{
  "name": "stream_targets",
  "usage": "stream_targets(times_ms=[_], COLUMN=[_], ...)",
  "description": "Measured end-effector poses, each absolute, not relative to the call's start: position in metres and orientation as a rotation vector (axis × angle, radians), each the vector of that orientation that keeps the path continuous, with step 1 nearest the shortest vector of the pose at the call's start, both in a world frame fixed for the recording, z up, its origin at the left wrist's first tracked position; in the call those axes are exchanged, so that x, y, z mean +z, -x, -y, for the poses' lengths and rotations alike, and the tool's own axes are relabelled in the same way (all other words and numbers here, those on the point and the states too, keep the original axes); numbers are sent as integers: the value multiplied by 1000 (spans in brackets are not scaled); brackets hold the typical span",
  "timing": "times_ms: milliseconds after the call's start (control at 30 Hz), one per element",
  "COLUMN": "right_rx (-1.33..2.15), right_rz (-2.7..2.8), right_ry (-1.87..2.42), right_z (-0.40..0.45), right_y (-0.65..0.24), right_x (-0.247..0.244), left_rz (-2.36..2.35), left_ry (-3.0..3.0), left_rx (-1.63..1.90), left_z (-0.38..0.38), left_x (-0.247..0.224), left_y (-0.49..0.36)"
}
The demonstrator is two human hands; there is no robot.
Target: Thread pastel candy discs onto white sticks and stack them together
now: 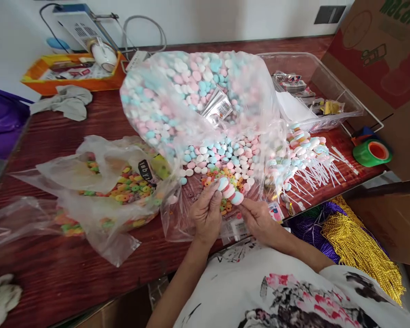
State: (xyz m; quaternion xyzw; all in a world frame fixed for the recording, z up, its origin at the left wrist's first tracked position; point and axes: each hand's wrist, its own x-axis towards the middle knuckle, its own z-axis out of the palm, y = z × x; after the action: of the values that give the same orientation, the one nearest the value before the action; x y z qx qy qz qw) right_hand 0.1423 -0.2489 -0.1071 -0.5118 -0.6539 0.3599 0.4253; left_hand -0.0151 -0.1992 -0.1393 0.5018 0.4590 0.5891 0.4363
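Note:
My left hand [207, 210] and my right hand [259, 219] hold a short candy skewer [230, 190] between them, a row of blue, white and pink pieces. Left fingertips pinch its upper end; the right fingertips close on its lower end, where any stick is hidden. Just behind it lie fruit-coloured candy rings [225, 207] and loose pastel candies [222, 155], spilling from a large clear bag [246, 82] full of the same candies. Right of the bag, several finished-looking candy skewers [304, 146] are piled with their white sticks [314, 175] pointing toward me.
Silver packets [218, 107] lie on the big bag. At left is a plastic bag of candy rings [130, 182]. A clear tray [348, 100] with packets, green tape [371, 152] and a carton [396, 59] stand right; an orange box [37, 82] and gloves [71, 102] back left.

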Motion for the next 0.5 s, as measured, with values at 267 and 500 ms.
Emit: stream_targets(times_ms=[267, 500], right_rx=[427, 292], right_rz=[1066, 1095], right_ry=[1576, 1664], right_z=[253, 257], right_y=[-236, -244], right_x=[-89, -89], left_rz=[-886, -1008], left_ry=[-2239, -2410], left_rx=[1079, 758], left_z=[201, 176], left_x=[-101, -95], left_y=[-12, -74])
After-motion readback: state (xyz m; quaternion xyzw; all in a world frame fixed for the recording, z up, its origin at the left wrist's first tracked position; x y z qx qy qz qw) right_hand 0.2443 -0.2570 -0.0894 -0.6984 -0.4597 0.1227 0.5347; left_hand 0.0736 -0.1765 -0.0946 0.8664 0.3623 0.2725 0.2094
